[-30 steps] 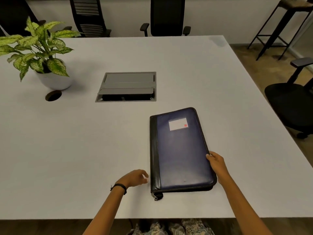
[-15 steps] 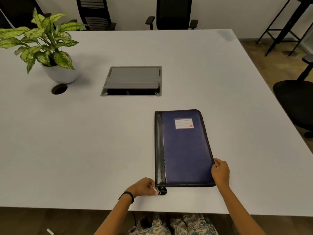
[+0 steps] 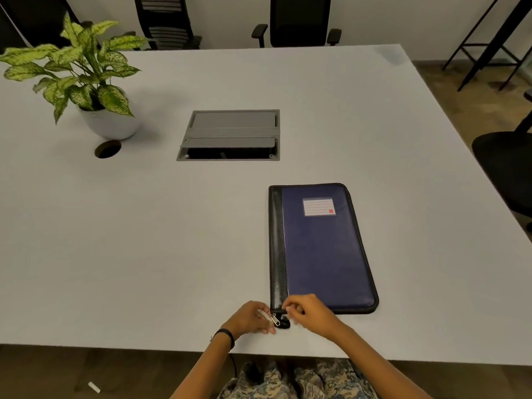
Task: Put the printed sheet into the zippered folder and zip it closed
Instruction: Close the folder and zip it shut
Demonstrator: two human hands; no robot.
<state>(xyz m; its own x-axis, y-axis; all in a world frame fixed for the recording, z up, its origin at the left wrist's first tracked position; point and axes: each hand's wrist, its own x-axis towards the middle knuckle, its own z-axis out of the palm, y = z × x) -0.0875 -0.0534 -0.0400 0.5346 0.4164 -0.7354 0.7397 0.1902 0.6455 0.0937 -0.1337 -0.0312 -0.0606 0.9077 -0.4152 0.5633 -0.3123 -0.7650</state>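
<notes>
A dark blue zippered folder with a black spine strip and a white label lies flat and closed on the white table, right of centre. At its near left corner sits the metal zipper pull. My left hand pinches that pull. My right hand rests on the same corner, its fingertips pinching the folder's black edge. No printed sheet is visible.
A potted plant stands at the far left beside a round cable hole. A grey cable hatch is set in the table's middle. Office chairs line the far edge and the right side.
The folder was turned straight and pulled nearer. My left hand took hold of the zipper pull. My right hand moved from the folder's right near corner across to the left near corner.
</notes>
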